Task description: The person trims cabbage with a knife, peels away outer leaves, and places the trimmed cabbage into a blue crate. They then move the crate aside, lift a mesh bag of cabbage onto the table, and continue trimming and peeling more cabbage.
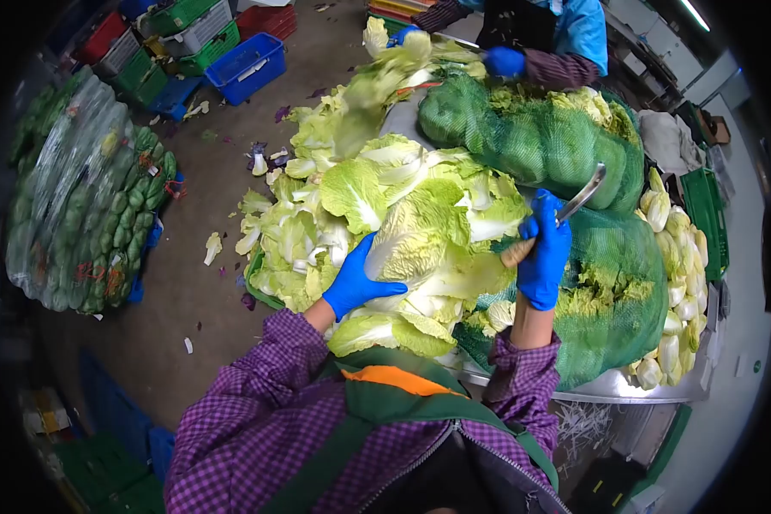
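Observation:
My left hand (357, 283), in a blue glove, grips the near left side of a napa cabbage (409, 238), thumb and fingers apart around its pale leaves. In my right hand (542, 253), also gloved in blue, is a knife (585, 194). Its wooden handle end shows below the fist, and the curved metal blade points up and to the right, apart from the cabbage. Loose cabbage leaves (304, 218) are heaped around and beyond the held head. Just right of my right hand lies a green mesh sack (621, 274) with cabbages inside.
A second mesh sack (531, 141) lies farther back on the metal table (608, 396). Trimmed cabbages (678, 283) are piled at the right. Across the table, a co-worker's gloved hands (505, 62) are at more leaves. Wrapped sacks (86, 197) and a blue crate (247, 68) stand left.

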`<state>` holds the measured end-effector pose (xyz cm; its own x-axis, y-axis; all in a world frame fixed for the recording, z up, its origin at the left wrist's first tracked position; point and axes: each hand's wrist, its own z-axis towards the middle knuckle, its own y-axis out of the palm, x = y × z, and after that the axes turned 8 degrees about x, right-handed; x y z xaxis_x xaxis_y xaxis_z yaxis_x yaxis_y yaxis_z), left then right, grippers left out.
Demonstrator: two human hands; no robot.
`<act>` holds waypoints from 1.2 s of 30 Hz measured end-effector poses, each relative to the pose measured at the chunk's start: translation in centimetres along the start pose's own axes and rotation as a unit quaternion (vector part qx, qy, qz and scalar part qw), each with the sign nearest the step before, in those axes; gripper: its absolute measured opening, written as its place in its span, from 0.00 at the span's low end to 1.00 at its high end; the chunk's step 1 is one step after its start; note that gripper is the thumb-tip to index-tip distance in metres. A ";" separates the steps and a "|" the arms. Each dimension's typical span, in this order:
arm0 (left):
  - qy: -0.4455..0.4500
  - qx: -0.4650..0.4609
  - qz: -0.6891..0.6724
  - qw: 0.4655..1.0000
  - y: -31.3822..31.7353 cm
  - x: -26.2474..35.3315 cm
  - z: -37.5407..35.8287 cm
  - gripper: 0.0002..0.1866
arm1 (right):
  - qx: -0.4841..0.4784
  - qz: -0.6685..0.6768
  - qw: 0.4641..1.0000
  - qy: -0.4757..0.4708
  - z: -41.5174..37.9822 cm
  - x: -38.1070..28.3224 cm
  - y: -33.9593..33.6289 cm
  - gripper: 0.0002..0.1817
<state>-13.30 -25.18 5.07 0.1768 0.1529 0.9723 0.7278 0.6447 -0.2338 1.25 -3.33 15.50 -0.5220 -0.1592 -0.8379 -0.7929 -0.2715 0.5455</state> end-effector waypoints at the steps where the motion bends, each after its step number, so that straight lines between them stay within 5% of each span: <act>1: 0.003 0.003 0.001 1.000 0.0 -0.1 0.4 0.56 | -0.001 -0.104 0.995 -0.001 -0.7 0.0 -0.2 0.14; 3: -0.020 0.060 -0.129 0.990 0.8 -1.0 1.1 0.51 | -0.018 -0.283 0.959 0.018 -3.1 0.8 0.0 0.17; 4: -0.038 0.062 -0.233 0.970 1.3 -1.7 1.4 0.41 | -0.049 -0.315 0.944 0.081 -4.7 1.9 -0.1 0.22; 5: -0.040 0.063 -0.235 0.969 1.6 -1.2 1.7 0.41 | -0.093 -0.298 0.945 0.100 -6.5 3.5 -0.2 0.26; 7: -0.146 0.039 -0.511 0.846 2.3 0.4 2.1 0.37 | -0.154 -0.352 0.921 0.064 -9.0 7.0 -0.3 0.33; 9: -0.150 0.033 -0.490 0.858 2.9 0.6 2.3 0.37 | -0.122 -0.482 0.860 -0.116 -9.8 8.2 0.5 0.32; 10: -0.139 0.036 -0.497 0.856 3.1 0.7 2.3 0.38 | -0.119 -0.482 0.860 -0.117 -9.5 7.9 0.6 0.32; 15: -0.119 -0.001 -0.488 0.865 2.7 1.6 2.4 0.40 | -0.074 -0.391 0.917 0.001 -8.6 6.8 -0.5 0.17; 16: -0.181 -0.014 -0.519 0.836 2.6 1.3 2.4 0.37 | -0.059 -0.415 0.907 -0.029 -8.8 7.2 -1.2 0.12; 17: -0.175 -0.008 -0.522 0.835 2.6 1.3 2.5 0.37 | -0.035 -0.385 0.921 -0.043 -8.8 7.1 -1.0 0.10; 19: -0.170 0.038 -0.528 0.831 3.0 1.4 2.7 0.33 | 0.084 -0.288 0.948 0.105 -8.3 5.8 -0.8 0.08; 21: -0.163 0.079 -0.543 0.820 3.0 1.2 2.5 0.31 | 0.126 -0.161 0.975 0.090 -5.9 8.4 -3.9 0.08; 23: -0.174 0.078 -0.493 0.849 2.5 1.3 2.4 0.31 | 0.071 -0.323 0.934 0.133 -3.5 8.7 -8.5 0.14; 25: -0.138 0.085 -0.468 0.869 1.8 1.8 2.2 0.32 | 0.012 -0.560 0.826 0.072 -2.8 8.4 -9.9 0.26; 26: -0.129 0.088 -0.455 0.877 1.6 2.0 2.4 0.33 | -0.005 -0.605 0.786 -0.128 -2.6 10.3 -12.3 0.38; 27: -0.121 0.090 -0.442 0.884 1.6 2.0 2.5 0.33 | -0.001 -0.646 0.759 -0.086 -5.1 6.0 -6.6 0.43; 31: -0.123 0.081 -0.470 0.870 2.8 1.4 2.3 0.37 | -0.114 -0.501 0.846 -0.143 -9.0 5.1 0.6 0.40; 32: -0.116 0.063 -0.457 0.880 3.0 1.5 2.1 0.39 | -0.129 -0.530 0.831 -0.105 -9.8 5.0 2.0 0.36; 33: -0.109 0.046 -0.443 0.889 3.2 1.5 1.7 0.41 | -0.142 -0.495 0.827 -0.227 -9.4 7.4 1.5 0.30; 36: -0.067 0.032 -0.400 0.913 3.0 1.1 1.6 0.44 | -0.130 -0.500 0.842 -0.158 -9.1 7.1 2.1 0.24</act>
<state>-11.96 -21.88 5.48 -0.4810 -0.2983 0.8244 0.5481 0.6316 0.5483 -1.28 -13.63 10.51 0.2749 0.5209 -0.8081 -0.8117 -0.3247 -0.4855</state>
